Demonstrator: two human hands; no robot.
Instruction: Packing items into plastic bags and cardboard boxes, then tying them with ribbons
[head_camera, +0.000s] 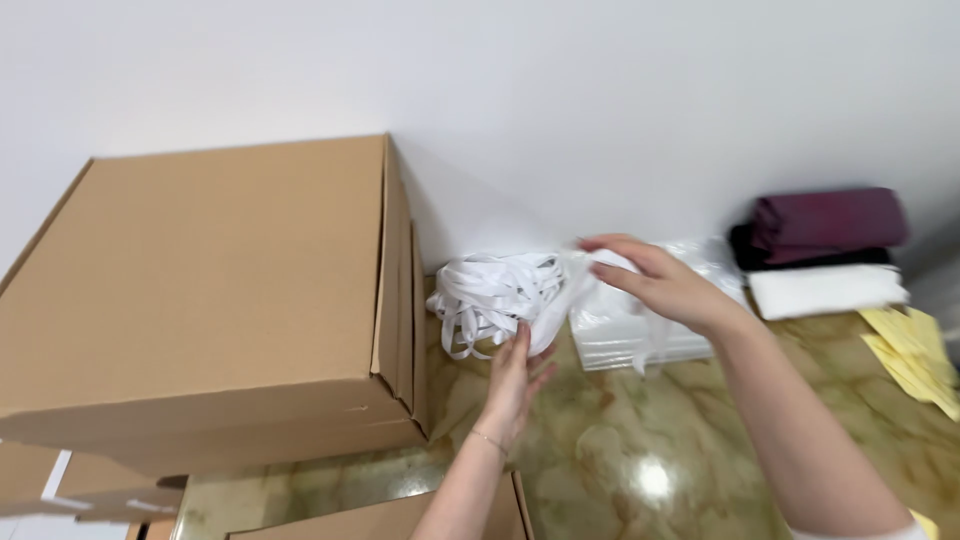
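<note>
Hands (590, 320) grip tangled flat white ribbon (495, 292).

Bright, even light; glare spot on polished floor (652, 478), slight blur

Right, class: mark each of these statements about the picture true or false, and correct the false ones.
1. Both hands are on a bundle of white ribbon. True: the left hand and right hand touch the white ribbon bundle.
2. The large cardboard box sits to the right of the ribbon. False: the cardboard box is to its left.
3. Folded cloths are stacked at the far right. True: the folded cloths lie by the wall.
4. The yellow sheets lie on top of the box. False: the yellow sheets lie on the marbled surface.
</note>
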